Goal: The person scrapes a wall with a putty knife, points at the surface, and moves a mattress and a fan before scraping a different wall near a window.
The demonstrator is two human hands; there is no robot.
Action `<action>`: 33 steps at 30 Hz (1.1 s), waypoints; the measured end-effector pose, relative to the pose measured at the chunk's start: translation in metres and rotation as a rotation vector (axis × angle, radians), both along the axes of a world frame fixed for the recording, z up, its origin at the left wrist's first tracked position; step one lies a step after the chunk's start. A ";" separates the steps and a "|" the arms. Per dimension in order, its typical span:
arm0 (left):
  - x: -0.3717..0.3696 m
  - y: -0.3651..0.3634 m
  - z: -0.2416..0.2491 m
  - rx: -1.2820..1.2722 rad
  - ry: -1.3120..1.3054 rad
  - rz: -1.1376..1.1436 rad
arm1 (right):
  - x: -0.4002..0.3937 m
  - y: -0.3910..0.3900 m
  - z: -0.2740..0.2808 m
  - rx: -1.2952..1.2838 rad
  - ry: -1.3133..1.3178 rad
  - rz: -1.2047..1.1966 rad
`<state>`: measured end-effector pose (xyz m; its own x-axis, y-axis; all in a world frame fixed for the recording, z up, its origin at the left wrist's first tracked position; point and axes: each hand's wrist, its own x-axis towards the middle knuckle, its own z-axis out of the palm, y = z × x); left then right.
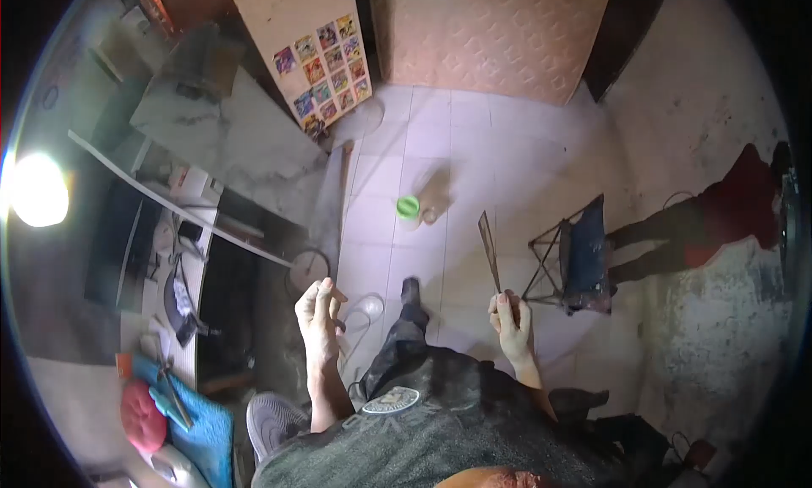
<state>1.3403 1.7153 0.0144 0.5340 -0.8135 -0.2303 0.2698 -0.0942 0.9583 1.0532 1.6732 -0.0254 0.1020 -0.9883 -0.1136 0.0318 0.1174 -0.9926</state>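
Note:
My right hand (512, 326) pinches the lower end of a long, thin brown strip (489, 249), flat and wider toward its top, which points up and away from me. What the strip is made of does not show. Off to the left, my left hand (320, 319) is raised with the fingers bent together toward the thumb; anything between the fingertips is too small to make out. Beyond both hands, a container with a green lid (408, 207) stands on the tiled floor. A dark folding stool (585, 255) is right of my right hand.
On the left runs a shelf or desk (190, 293) with cluttered items. A blue mat (207, 420) with a red cushion (142, 413) lies at lower left. Clothes (736, 205) hang by the right wall. A board with stickers (317, 65) stands at the back.

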 end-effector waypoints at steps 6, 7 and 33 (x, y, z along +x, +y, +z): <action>0.050 -0.143 0.004 -0.183 -0.043 0.053 | 0.030 -0.126 0.037 -0.051 0.020 -0.042; 0.049 -0.168 0.014 -0.143 -0.050 0.074 | 0.037 -0.142 0.044 -0.010 0.024 -0.172; -0.274 -0.624 -0.029 0.006 0.199 -0.898 | -0.145 -0.507 0.022 -0.038 0.392 0.138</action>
<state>1.0659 1.0911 -0.0151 -0.3475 -0.9022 -0.2557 0.2532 -0.3528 0.9008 0.9086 1.1666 -0.0034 0.1897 -0.9727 -0.1336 -0.3632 0.0569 -0.9300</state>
